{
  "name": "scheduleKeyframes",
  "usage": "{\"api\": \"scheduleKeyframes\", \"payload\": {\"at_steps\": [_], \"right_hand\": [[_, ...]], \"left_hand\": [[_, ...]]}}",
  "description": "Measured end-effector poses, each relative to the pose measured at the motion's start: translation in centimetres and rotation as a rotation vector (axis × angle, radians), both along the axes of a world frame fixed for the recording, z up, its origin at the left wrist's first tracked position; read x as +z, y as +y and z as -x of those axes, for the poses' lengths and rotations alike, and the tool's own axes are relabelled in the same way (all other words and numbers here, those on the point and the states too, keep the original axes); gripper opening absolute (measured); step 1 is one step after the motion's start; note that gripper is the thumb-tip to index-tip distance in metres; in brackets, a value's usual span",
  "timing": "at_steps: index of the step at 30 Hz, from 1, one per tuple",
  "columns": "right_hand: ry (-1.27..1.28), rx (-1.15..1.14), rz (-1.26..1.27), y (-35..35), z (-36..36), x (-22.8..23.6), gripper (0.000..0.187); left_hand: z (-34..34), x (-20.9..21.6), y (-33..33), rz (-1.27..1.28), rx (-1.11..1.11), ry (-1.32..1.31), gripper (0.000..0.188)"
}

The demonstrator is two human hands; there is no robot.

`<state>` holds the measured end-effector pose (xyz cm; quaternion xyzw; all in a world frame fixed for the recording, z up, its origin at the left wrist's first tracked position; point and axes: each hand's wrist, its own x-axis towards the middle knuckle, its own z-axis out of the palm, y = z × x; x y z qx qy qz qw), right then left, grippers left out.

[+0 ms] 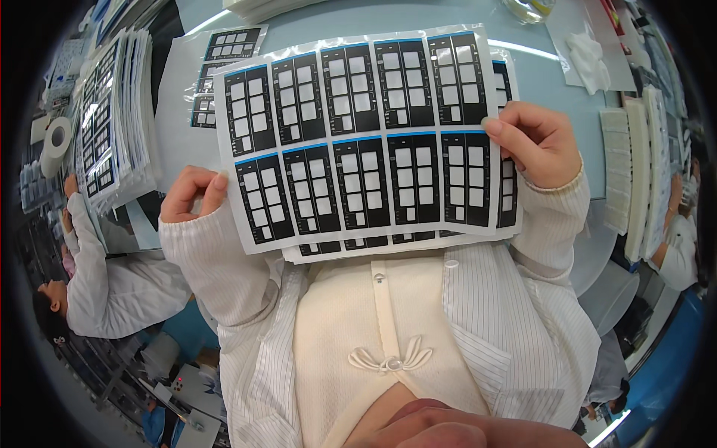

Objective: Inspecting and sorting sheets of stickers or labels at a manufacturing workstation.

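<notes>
A white sheet of printed labels (364,137) is held up in front of me, tilted slightly. Its black panels carry white squares and thin blue top edges, set in two rows. My left hand (193,194) pinches the sheet at its left edge between thumb and curled fingers. At the right edge, my right hand (539,142) grips it with the thumb on top and the other fingers behind. Beneath it lies a stack of similar label sheets (407,249), mostly covered, showing along the bottom and right side.
More printed sheets (216,71) lie on the pale blue table (328,28) at the far left. A tall stack of label sheets (123,112) and a tape roll (57,137) stand farther left. Crumpled white tissue (587,63) and white stacks (638,172) are at right. A co-worker (123,291) sits left.
</notes>
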<state>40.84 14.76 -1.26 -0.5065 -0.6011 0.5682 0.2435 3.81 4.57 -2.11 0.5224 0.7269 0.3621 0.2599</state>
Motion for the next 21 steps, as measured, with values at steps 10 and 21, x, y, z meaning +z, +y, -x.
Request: {"api": "scheduleKeyframes", "payload": {"at_steps": [10, 21], "right_hand": [[-0.037, -0.057, -0.024, -0.5, -0.1, -1.2, 0.021], [-0.125, -0.105, -0.201, -1.0, 0.4, -1.2, 0.019]], "left_hand": [[-7.5, 5.9, 2.9, -0.255, -0.698, 0.399, 0.038], [-13.4, 1.9, 4.7, -0.137, -1.053, 0.509, 0.078]]}}
